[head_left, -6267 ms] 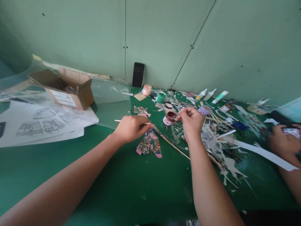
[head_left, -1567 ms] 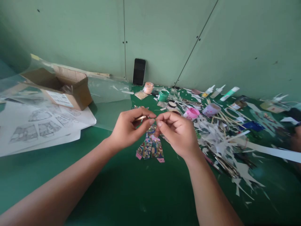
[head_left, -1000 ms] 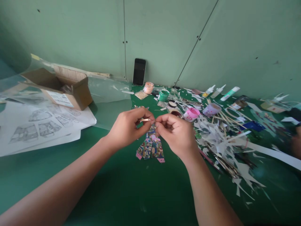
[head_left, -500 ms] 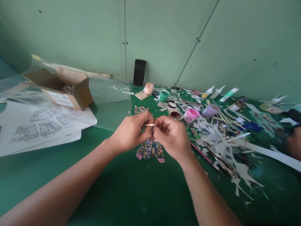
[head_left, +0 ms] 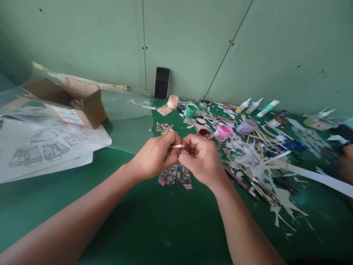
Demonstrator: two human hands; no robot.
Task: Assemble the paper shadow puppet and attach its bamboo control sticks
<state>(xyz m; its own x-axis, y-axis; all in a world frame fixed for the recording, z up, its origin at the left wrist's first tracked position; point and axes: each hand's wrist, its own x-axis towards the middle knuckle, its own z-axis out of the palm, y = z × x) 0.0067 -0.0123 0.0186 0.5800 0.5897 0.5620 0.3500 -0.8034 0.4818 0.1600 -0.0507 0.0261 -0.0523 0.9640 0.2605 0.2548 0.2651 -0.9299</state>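
My left hand (head_left: 156,154) is closed in a pinch, with a thin pale wooden stick (head_left: 177,146) between its fingers. The stick's tip points toward my right hand (head_left: 202,158), whose thumb and fingers are also pinched together. A tiny bluish bit shows between the fingertips where the hands meet; what my right hand grips is mostly hidden. Below the hands, multicoloured patterned pieces (head_left: 176,175) with pink ends lie on the green table (head_left: 154,221), partly covered by my fingers. Another patterned piece (head_left: 163,127) lies just behind my left hand.
An open cardboard box (head_left: 95,110) stands on printed drawings (head_left: 79,158) at the left. A phone (head_left: 161,82) leans on the wall. Paint jars (head_left: 223,133), paper scraps (head_left: 248,156), tweezers (head_left: 261,189) and glue bottles (head_left: 244,105) crowd the right, where another person's hand (head_left: 348,163) shows.
The camera view has shifted slightly, so the surroundings sit a little further left and higher. Both hands stay together in nearly the same pinched pose, with the stick still held.
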